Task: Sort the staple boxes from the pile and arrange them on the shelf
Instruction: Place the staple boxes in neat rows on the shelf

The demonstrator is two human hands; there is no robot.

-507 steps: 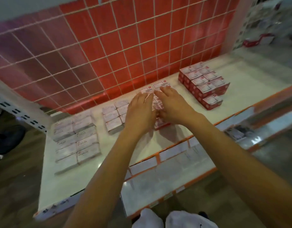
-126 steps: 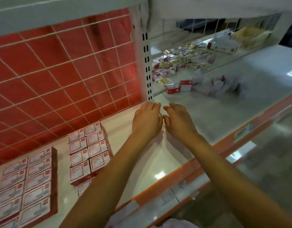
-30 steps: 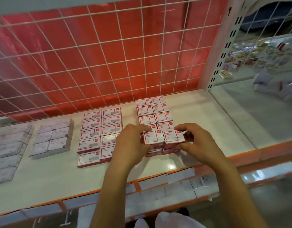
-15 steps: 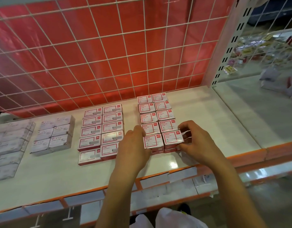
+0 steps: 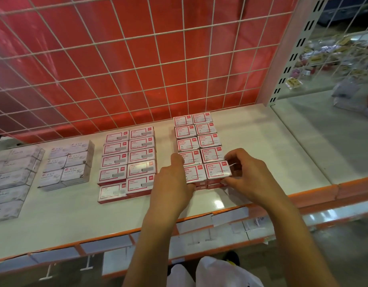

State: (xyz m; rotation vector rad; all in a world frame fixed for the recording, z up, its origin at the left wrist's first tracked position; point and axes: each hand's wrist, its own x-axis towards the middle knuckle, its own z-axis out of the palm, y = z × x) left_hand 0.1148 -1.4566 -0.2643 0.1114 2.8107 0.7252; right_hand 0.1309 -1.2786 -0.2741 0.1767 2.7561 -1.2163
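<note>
A block of small red-and-white boxes [image 5: 196, 134] stands in two columns on the white shelf [image 5: 262, 146]. At its near end sit two front boxes [image 5: 217, 169] on top of lower ones. My left hand [image 5: 172, 183] grips their left side, thumb lying across the top. My right hand [image 5: 247, 172] pinches the right front box, with fingers at its far corner and its near edge. A second block of wider red-and-white boxes [image 5: 129, 160] lies to the left.
Grey-white boxes [image 5: 67, 165] and a further grey-white stack [image 5: 11, 179] fill the left of the shelf. A white wire grid [image 5: 137, 59] over red backing closes the rear. The neighbouring bay holds a loose pile [image 5: 353, 96]. An orange front rail [image 5: 315, 193] edges the shelf.
The two front boxes have been set down flush against the block's near end. Both hands have stayed on them, the right one shifting slightly toward the box's corner.
</note>
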